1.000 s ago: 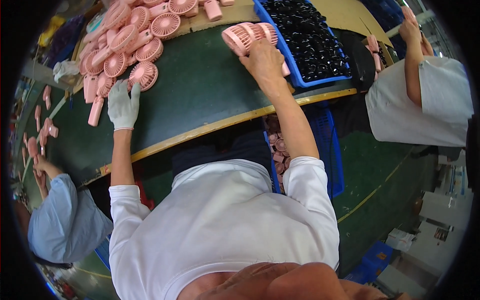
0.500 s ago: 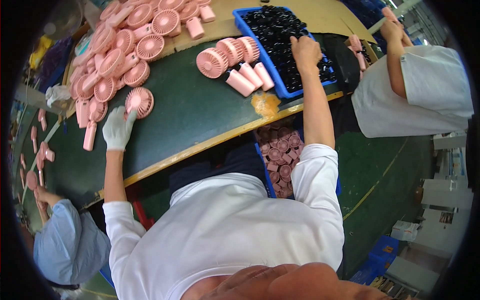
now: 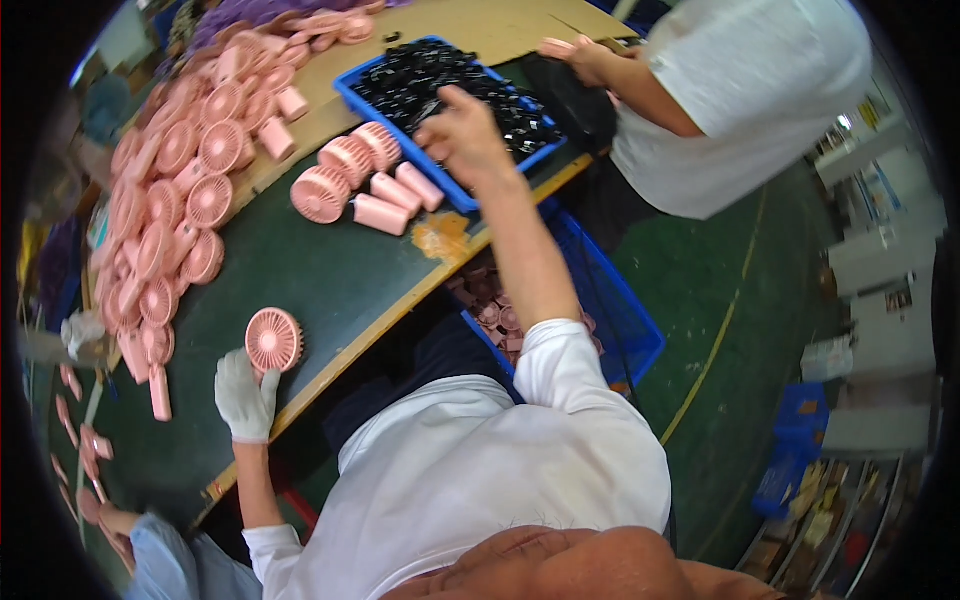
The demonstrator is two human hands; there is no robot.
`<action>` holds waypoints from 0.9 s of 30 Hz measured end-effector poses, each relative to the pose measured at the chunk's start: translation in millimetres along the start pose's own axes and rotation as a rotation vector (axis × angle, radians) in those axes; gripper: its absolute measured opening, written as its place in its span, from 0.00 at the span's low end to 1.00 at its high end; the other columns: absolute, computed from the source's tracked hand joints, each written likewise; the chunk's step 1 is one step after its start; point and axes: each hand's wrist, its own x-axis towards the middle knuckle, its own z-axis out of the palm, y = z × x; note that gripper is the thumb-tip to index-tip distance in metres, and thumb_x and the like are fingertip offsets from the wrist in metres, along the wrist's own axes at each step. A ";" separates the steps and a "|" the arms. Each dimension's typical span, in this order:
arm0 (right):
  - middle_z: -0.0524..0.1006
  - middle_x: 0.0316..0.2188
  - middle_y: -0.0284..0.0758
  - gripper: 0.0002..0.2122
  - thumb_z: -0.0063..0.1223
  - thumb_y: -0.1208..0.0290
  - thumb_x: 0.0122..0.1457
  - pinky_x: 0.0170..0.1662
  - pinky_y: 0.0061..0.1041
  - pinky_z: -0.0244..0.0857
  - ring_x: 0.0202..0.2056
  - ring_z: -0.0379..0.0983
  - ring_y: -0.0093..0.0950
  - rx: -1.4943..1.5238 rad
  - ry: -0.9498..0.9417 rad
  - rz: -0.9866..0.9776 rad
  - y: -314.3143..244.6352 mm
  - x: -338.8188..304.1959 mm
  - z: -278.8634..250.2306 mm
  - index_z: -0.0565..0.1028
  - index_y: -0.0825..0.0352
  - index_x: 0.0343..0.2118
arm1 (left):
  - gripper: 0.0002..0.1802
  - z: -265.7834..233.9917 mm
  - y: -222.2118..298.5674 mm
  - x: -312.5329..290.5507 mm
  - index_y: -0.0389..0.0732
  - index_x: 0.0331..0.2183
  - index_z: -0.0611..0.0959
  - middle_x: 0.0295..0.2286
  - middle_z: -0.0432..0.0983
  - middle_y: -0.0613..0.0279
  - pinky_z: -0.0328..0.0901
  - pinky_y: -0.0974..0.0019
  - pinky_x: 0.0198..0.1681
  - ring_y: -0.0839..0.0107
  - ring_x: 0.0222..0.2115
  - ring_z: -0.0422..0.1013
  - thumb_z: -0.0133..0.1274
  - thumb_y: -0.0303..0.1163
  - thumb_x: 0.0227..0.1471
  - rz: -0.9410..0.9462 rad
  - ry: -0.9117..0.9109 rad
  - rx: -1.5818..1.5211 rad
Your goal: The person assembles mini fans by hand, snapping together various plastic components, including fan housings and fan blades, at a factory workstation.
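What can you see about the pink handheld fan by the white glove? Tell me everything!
The pink handheld fan has a round, plastic-looking head with thin ribs spreading from a plain centre. Its grille faces up. It is over the dark green tabletop, at the gloved left grip, whose thumb appears to touch its lower rim. The handle is hidden.

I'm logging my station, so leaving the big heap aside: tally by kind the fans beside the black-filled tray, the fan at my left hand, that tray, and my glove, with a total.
Fans: 4 (3 beside the tray, 1 at the left hand)
Tray: 1
Glove: 1
Total: 6
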 end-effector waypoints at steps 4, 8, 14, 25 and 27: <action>0.75 0.20 0.30 0.13 0.56 0.82 0.43 0.16 0.16 0.60 0.16 0.69 0.18 0.379 -0.170 0.010 4.2 -74.5 69.6 0.75 0.68 0.36 | 0.25 -0.3 12.5 -8.9 0.39 0.28 0.73 0.27 0.69 0.56 0.65 0.57 0.33 0.54 0.30 0.67 0.68 0.37 0.27 0.060 0.264 0.016; 0.72 0.17 0.26 0.05 0.59 0.76 0.49 0.18 0.14 0.58 0.16 0.65 0.14 0.116 -0.201 0.028 56.6 -124.6 106.4 0.78 0.69 0.30 | 0.27 1.0 28.8 -11.1 0.40 0.28 0.73 0.26 0.70 0.59 0.65 0.57 0.32 0.57 0.29 0.69 0.70 0.38 0.25 -0.071 0.267 0.080; 0.72 0.23 0.41 0.10 0.58 0.79 0.45 0.26 0.28 0.62 0.24 0.70 0.33 -0.311 -0.127 -0.401 69.6 -181.7 136.3 0.73 0.74 0.32 | 0.18 -2.4 20.2 -11.7 0.38 0.28 0.74 0.27 0.71 0.54 0.65 0.57 0.30 0.54 0.29 0.70 0.60 0.42 0.41 -0.136 -0.046 0.051; 0.76 0.28 0.39 0.09 0.60 0.81 0.45 0.24 0.24 0.66 0.28 0.71 0.29 -0.182 -0.196 -0.362 68.8 -203.7 159.0 0.75 0.73 0.32 | 0.23 7.8 -13.3 -20.3 0.30 0.32 0.76 0.27 0.70 0.57 0.63 0.65 0.35 0.67 0.30 0.68 0.47 0.45 0.56 -0.585 0.437 -1.331; 0.77 0.29 0.39 0.10 0.61 0.80 0.46 0.25 0.20 0.67 0.27 0.72 0.25 -0.071 -0.194 -0.284 66.5 -205.4 163.2 0.76 0.74 0.33 | 0.24 10.3 8.9 -17.6 0.30 0.41 0.71 0.35 0.68 0.57 0.60 0.63 0.47 0.67 0.38 0.66 0.47 0.45 0.56 -0.540 0.543 -1.483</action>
